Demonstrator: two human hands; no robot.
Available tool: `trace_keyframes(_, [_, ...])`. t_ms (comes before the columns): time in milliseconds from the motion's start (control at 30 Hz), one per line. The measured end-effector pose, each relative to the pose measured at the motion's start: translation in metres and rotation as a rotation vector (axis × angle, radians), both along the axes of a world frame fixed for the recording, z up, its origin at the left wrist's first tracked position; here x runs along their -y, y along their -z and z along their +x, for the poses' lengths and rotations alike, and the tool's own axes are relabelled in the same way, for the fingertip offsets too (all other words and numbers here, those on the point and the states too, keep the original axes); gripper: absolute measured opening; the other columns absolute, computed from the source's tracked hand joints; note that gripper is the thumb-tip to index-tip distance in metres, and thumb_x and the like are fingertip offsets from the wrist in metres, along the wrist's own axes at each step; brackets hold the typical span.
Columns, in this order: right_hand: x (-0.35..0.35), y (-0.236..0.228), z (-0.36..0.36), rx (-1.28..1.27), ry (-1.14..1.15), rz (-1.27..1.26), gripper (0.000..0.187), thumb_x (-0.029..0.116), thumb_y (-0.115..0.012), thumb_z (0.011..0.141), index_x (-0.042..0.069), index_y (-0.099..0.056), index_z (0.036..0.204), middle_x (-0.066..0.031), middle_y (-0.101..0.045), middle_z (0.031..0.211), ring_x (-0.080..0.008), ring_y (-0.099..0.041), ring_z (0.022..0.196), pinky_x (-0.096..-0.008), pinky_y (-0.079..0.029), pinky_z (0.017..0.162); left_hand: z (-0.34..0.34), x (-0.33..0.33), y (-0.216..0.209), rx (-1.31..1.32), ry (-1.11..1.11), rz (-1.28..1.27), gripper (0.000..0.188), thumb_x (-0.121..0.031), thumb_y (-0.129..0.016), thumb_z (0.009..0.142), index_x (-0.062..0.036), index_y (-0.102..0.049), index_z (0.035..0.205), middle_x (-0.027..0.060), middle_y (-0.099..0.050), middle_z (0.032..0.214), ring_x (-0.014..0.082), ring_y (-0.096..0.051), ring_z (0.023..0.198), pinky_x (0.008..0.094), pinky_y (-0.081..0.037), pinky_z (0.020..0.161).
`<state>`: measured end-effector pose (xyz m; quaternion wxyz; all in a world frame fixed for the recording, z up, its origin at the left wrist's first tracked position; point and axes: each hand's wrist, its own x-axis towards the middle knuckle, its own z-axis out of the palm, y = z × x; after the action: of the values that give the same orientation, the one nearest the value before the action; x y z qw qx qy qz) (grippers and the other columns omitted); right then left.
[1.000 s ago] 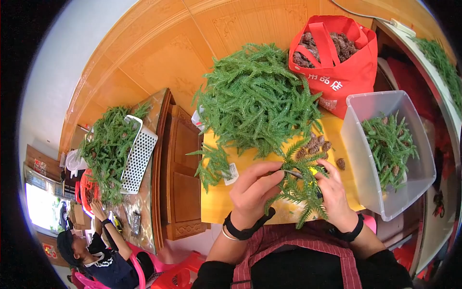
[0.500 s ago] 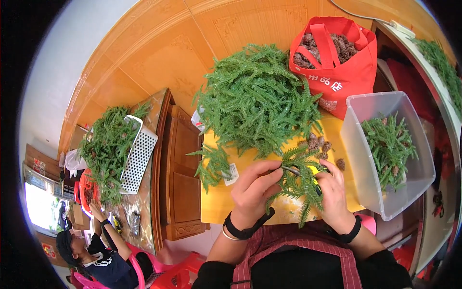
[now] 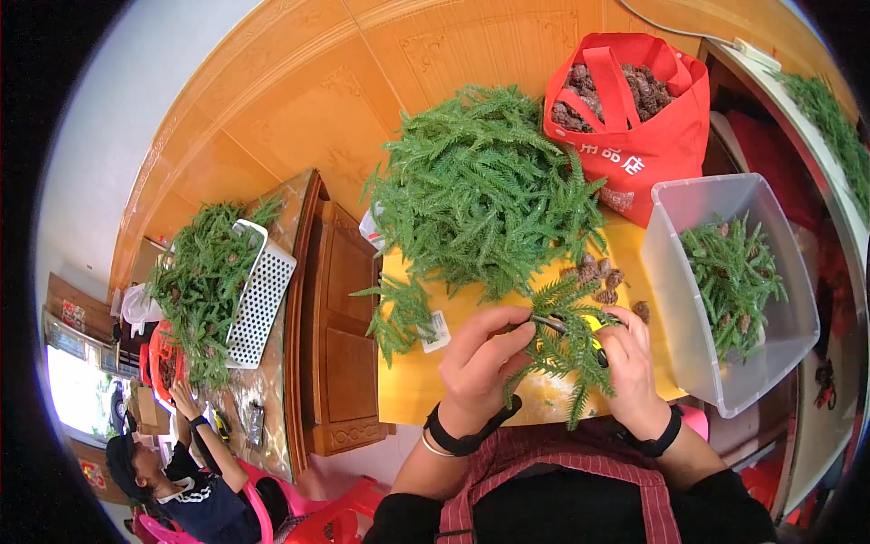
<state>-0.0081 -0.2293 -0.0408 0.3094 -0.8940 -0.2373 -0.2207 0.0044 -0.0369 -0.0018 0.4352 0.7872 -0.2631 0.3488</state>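
Over the near edge of the yellow tabletop (image 3: 408, 394), my left hand (image 3: 482, 363) pinches the stem end of a green artificial fir sprig (image 3: 564, 355) between thumb and fingers. My right hand (image 3: 633, 370) is closed round a pair of pliers with yellow-and-black handles (image 3: 594, 326); the sprig's needles cover much of them. Their dark tip meets the stem close to my left fingertips. Just beyond my hands lie several small brown pine cones (image 3: 609, 279). Left of them rests a loose fir sprig (image 3: 403, 313) beside a white label (image 3: 437, 331).
A large heap of fir sprigs (image 3: 480, 190) fills the table's back. Behind it stands a red bag (image 3: 671, 154) of pine cones. A clear plastic bin (image 3: 788, 299) with sprigs is at right. Far left, a co-worker (image 3: 195, 480) sits at another table with a white perforated basket (image 3: 261, 304).
The sprig between my hands has turned slightly, and my left fingers have shifted a little on its stem. My right hand stays closed on the pliers.
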Motion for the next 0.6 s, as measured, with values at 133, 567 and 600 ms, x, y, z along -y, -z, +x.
trace_keyframes(133, [-0.0001, 0.0002, 0.0005, -0.033, -0.019, 0.017, 0.031, 0.009, -0.072, 0.061, 0.002, -0.056, 0.088, -0.0118, -0.054, 0.091, -0.0327, -0.049, 0.102, -0.0421, -0.038, 0.086, 0.0005, 0.0004, 0.0012, 0.004, -0.011, -0.001, 0.031, 0.008, -0.067, 0.06, -0.0025, -0.06, 0.088, 0.0149, -0.062, 0.092, 0.0229, -0.06, 0.077, 0.0266, -0.048, 0.063])
trace_keyframes(567, [0.0045, 0.0071, 0.0093, 0.001, -0.044, 0.063, 0.029, 0.001, -0.067, 0.06, 0.0, -0.057, 0.087, -0.0119, -0.056, 0.088, -0.0321, -0.052, 0.096, -0.04, -0.041, 0.083, -0.0001, 0.0006, 0.0024, -0.042, -0.015, -0.043, 0.021, 0.002, -0.068, 0.066, -0.0027, -0.06, 0.085, 0.0144, -0.062, 0.091, 0.0233, -0.06, 0.078, 0.0282, -0.048, 0.065])
trace_keyframes(600, [0.0052, 0.008, 0.0095, -0.007, -0.042, 0.053, 0.029, 0.001, -0.067, 0.06, 0.0, -0.057, 0.087, -0.0118, -0.056, 0.088, -0.0321, -0.052, 0.096, -0.04, -0.041, 0.083, 0.0002, 0.0007, 0.0026, -0.041, -0.014, -0.043, 0.021, 0.002, -0.068, 0.066, -0.0027, -0.06, 0.085, 0.0144, -0.062, 0.091, 0.0233, -0.06, 0.078, 0.0282, -0.048, 0.065])
